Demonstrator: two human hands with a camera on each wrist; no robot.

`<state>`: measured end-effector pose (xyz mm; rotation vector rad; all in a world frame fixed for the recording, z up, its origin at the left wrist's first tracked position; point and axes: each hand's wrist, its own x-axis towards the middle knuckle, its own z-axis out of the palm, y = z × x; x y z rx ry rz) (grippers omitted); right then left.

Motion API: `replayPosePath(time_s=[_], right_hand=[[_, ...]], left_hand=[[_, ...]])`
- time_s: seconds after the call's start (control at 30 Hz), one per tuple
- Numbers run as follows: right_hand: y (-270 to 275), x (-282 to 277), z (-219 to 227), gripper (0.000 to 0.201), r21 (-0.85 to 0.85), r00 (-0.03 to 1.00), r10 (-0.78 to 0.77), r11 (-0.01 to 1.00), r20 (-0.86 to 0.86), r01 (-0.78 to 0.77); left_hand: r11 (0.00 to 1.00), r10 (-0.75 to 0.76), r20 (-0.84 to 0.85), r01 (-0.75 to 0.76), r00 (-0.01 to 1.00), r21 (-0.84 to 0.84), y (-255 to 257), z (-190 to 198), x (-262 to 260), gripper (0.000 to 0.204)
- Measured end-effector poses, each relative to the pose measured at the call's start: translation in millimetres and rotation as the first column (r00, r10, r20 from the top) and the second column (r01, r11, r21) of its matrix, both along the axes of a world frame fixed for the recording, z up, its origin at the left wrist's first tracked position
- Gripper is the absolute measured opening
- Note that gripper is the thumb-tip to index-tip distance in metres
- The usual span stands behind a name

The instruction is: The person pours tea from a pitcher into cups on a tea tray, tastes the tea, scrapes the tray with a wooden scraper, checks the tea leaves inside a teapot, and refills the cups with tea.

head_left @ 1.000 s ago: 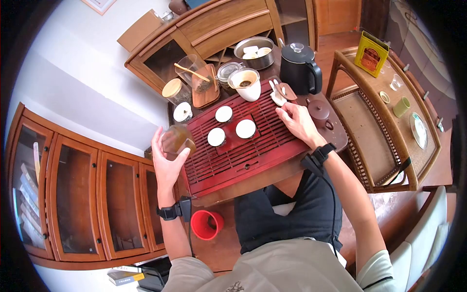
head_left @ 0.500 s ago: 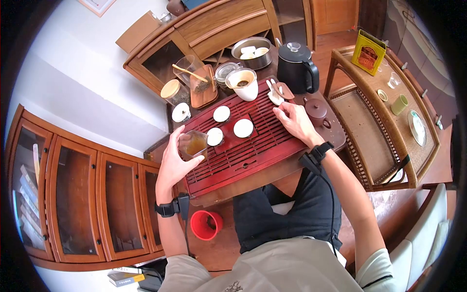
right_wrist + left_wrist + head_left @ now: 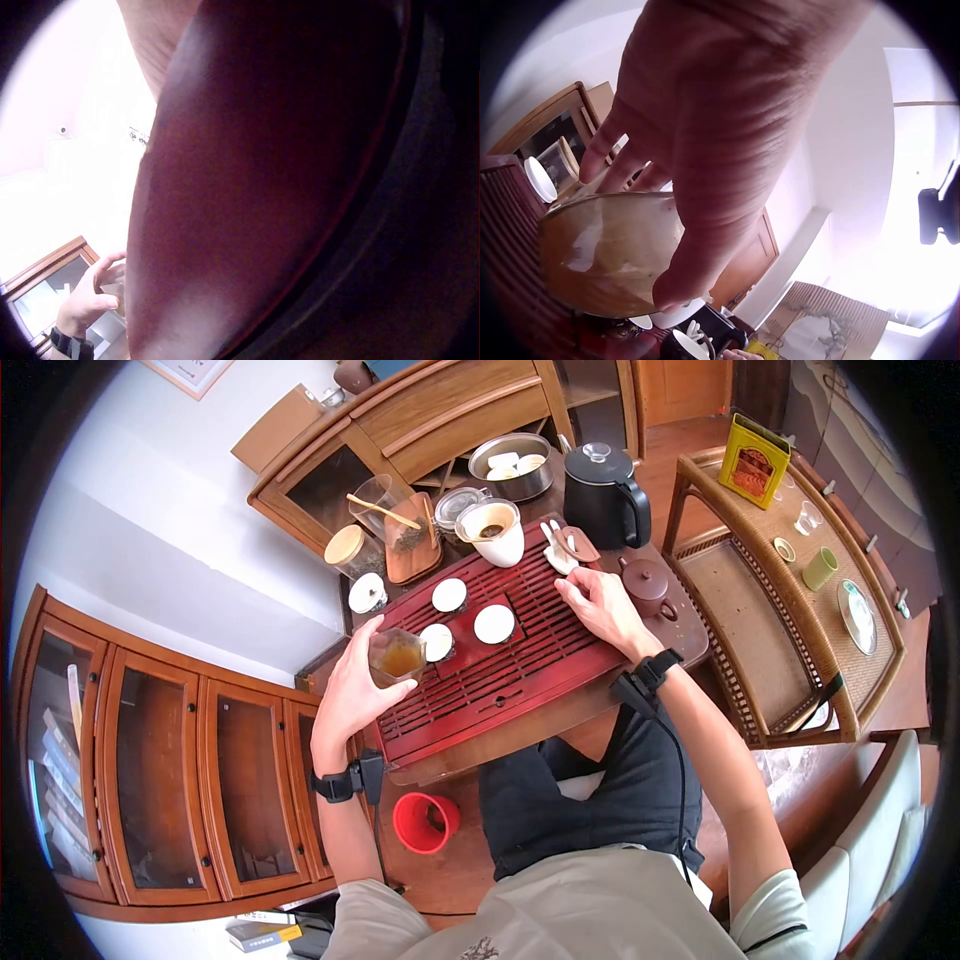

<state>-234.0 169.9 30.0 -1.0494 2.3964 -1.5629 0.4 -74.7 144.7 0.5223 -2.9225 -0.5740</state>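
In the head view my left hand (image 3: 350,688) grips a clear glass pitcher (image 3: 400,658) of brown tea, thumb on the near side and fingers round the far side. It overlaps the left edge of the slatted red tea tray (image 3: 545,678), close beside a small white-topped cup (image 3: 436,643). Two more such cups, a rear cup (image 3: 450,595) and a right-hand cup (image 3: 494,624), stand on the tray. The left wrist view shows the tea against the glass wall. My right hand (image 3: 607,610) rests at the tray's right side, fingers loosely curled, holding nothing.
Behind the tray's middle stands a white cup with a strainer (image 3: 492,532). A black kettle (image 3: 600,495), a brown teapot (image 3: 647,582) and white utensils (image 3: 558,555) are on the right. Glass jars (image 3: 352,550) stand at back left. A red bin (image 3: 425,823) is below.
My left hand has carried the pitcher rightward from beside the tray to over its left edge, near the left cup. My right hand stays at the tray's right side.
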Motion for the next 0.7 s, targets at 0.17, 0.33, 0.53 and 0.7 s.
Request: replayPosePath(time_s=[0.17, 0.33, 0.53, 0.7], right_hand=[[0.0, 0.1, 0.1, 0.034, -0.007, 1.0, -0.001, 1.0, -0.021, 0.001], [-0.7, -0.9, -1.6, 0.034, -0.01, 1.0, -0.001, 1.0, -0.024, 0.001], [-0.3, -0.3, 0.0, 0.034, 0.006, 1.0, -0.002, 1.0, 0.003, 0.002], [-0.1, -0.1, 0.1, 0.033, 0.005, 1.0, -0.003, 1.0, -0.015, 0.003]], left_hand=[[0.999, -0.018, 0.038, 0.02, 0.999, -0.048, 3.3, 7.6, -3.1, 0.091], [0.992, -0.041, 0.019, 0.043, 0.999, -0.117, 1.1, 8.3, -4.1, 0.09], [0.988, -0.057, 0.044, 0.063, 0.997, -0.143, 1.4, 11.6, -5.1, 0.091], [0.984, -0.08, 0.044, 0.086, 0.996, -0.156, -1.5, 13.8, -5.6, 0.09]])
